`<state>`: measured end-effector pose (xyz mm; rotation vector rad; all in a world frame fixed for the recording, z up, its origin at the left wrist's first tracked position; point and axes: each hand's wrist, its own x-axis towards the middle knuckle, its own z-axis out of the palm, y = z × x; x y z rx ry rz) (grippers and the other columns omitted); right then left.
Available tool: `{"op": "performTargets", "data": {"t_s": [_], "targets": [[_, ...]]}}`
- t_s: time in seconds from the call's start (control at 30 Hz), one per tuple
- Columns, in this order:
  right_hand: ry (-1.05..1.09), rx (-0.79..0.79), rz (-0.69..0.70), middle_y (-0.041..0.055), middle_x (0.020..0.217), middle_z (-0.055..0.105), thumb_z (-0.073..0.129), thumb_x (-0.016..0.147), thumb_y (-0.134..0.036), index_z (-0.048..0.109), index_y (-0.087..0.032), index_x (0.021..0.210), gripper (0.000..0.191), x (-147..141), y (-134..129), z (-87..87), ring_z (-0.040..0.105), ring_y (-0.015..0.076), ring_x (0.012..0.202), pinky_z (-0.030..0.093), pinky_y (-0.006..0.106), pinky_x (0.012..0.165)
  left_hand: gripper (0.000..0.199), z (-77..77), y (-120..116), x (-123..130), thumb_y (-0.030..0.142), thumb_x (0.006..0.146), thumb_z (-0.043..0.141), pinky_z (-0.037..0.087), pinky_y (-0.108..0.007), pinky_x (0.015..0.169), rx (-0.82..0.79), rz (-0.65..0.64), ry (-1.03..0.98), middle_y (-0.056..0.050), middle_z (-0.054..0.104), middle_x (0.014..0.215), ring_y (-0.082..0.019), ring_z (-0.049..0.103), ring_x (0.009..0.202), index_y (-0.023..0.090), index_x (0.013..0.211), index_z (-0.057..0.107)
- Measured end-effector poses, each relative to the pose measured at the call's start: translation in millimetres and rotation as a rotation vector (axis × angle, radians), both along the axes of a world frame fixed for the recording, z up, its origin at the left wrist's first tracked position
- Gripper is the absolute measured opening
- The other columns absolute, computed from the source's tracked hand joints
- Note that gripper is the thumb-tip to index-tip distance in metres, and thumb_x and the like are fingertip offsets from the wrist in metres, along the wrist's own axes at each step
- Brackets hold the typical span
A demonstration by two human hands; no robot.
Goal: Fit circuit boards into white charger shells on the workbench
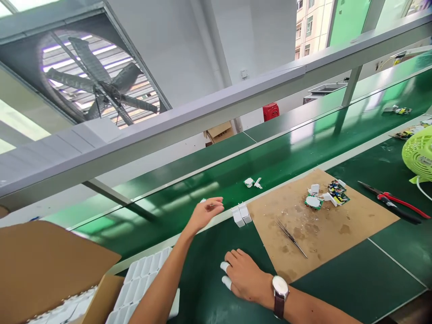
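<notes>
Head view is showing a green belt (286, 164) stretching behind your green worktop (202, 274). Your right hand (245, 275) is lying palm-down, fingers loosely parted; your left hand (203, 216) is reaching by the belt, fingers curved apart, visibly gripping nothing. White plastic housings (241, 214) are standing at the worktop's far edge; lifting clear should avoid knocking them or the small part (203, 200) peeking out behind your left hand.

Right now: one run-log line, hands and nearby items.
left hand: open, by pale rail | right hand: at green bench, grip unclear | ahead of right: white casings | brown sheet: tweezers, circuit boards
</notes>
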<state>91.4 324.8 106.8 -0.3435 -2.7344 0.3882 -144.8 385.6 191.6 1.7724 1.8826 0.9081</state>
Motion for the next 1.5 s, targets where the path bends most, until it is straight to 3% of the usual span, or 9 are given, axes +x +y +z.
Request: {"op": "performTargets", "data": {"t_s": [0.17, 0.27, 0.4, 0.57, 0.8, 0.93, 1.07, 1.23, 1.5], "targets": [[-0.021, 0.102, 0.085, 0.0116, 0.097, 0.060, 0.061, 0.092, -0.028, 0.068, -0.015, 0.087, 0.016, -6, -2, -5.8, 0.050, 0.0231, 0.085, 0.040, 0.038, 0.074, 0.057, -0.7, 11, -65, 0.029, 0.067, 0.077, 0.035, -0.056, 0.122, -0.094, 0.234, 0.171, -0.015, 0.062, 0.145, -0.038, 0.051, 0.142, 0.018, 0.123, 0.069], [0.010, 0.132, 0.083, 0.0094, 0.092, 0.058, 0.064, 0.091, -0.032, 0.068, -0.016, 0.082, 0.019, -11, -2, -9.3, 0.048, 0.0216, 0.080, 0.038, 0.037, 0.070, 0.055, -11.7, 18, -79, 0.022, 0.060, 0.075, 0.043, -0.054, 0.116, -0.202, 0.268, 0.248, -0.015, 0.070, 0.130, -0.039, 0.060, 0.131, 0.017, 0.115, 0.071], [0.077, 0.184, 0.083, 0.0075, 0.085, 0.058, 0.064, 0.095, -0.033, 0.069, -0.016, 0.078, 0.024, -17, -2, -14.5, 0.047, 0.0199, 0.075, 0.035, 0.035, 0.065, 0.040, -12.4, 42, -74, 0.027, 0.070, 0.068, 0.054, -0.047, 0.100, -0.255, 0.245, 0.307, -0.013, 0.075, 0.111, -0.033, 0.071, 0.106, 0.016, 0.108, 0.071], [0.115, 0.224, 0.110, 0.0072, 0.087, 0.063, 0.064, 0.098, -0.027, 0.068, -0.016, 0.076, 0.025, -22, 2, -20.2, 0.051, 0.0185, 0.075, 0.033, 0.033, 0.062, 0.055, -7.0, 99, -27, 0.032, 0.084, 0.063, 0.053, -0.038, 0.102, -0.180, 0.095, 0.297, -0.014, 0.065, 0.135, -0.026, 0.069, 0.111, 0.016, 0.137, 0.060], [0.116, 0.195, 0.024, 0.0026, 0.082, 0.066, 0.067, 0.098, -0.030, 0.063, -0.017, 0.074, 0.026, -48, 2, -52.3, 0.050, 0.0147, 0.063, 0.035, 0.031, 0.058, 0.049, -15.0, 159, 36, 0.032, 0.087, 0.074, 0.052, -0.047, 0.104, -0.230, -0.090, 0.391, -0.015, 0.063, 0.134, -0.027, 0.065, 0.116, 0.015, 0.132, 0.062], [0.136, 0.164, -0.002, 0.0014, 0.080, 0.068, 0.068, 0.098, -0.033, 0.065, -0.015, 0.080, 0.025, -54, 0, -55.9, 0.052, 0.0134, 0.062, 0.039, 0.030, 0.061, 0.045, -8.9, 161, 45, 0.032, 0.084, 0.078, 0.055, -0.045, 0.096, -0.299, -0.128, 0.469, -0.012, 0.069, 0.119, -0.025, 0.068, 0.105, 0.014, 0.124, 0.065], [0.161, 0.142, 0.026, 0.0031, 0.086, 0.070, 0.066, 0.100, -0.037, 0.067, -0.015, 0.083, 0.027, -45, 2, -43.5, 0.055, 0.0129, 0.064, 0.040, 0.030, 0.063, 0.044, 16.2, 157, 59, 0.025, 0.073, 0.076, 0.054, -0.037, 0.086, -0.289, -0.147, 0.514, -0.008, 0.072, 0.101, -0.025, 0.068, 0.093, 0.016, 0.115, 0.068], [0.208, 0.244, 0.099, 0.0065, 0.094, 0.069, 0.068, 0.096, -0.031, 0.063, -0.021, 0.074, 0.025, -27, 2, -25.8, 0.058, 0.0186, 0.075, 0.037, 0.032, 0.062, 0.048, 46.0, 145, 117, 0.031, 0.079, 0.066, 0.052, -0.035, 0.085, -0.195, -0.317, 0.477, -0.006, 0.072, 0.106, -0.025, 0.068, 0.095, 0.020, 0.126, 0.064], [0.162, 0.235, 0.010, 0.0036, 0.080, 0.060, 0.070, 0.094, -0.034, 0.056, -0.020, 0.068, 0.033, -14, -4, -12.2, 0.054, 0.0183, 0.072, 0.034, 0.031, 0.058, 0.046, 26.1, 112, 233, 0.014, 0.069, 0.073, 0.053, -0.032, 0.091, -0.144, -0.640, 0.401, -0.002, 0.074, 0.108, -0.023, 0.069, 0.101, 0.025, 0.113, 0.069]]}}
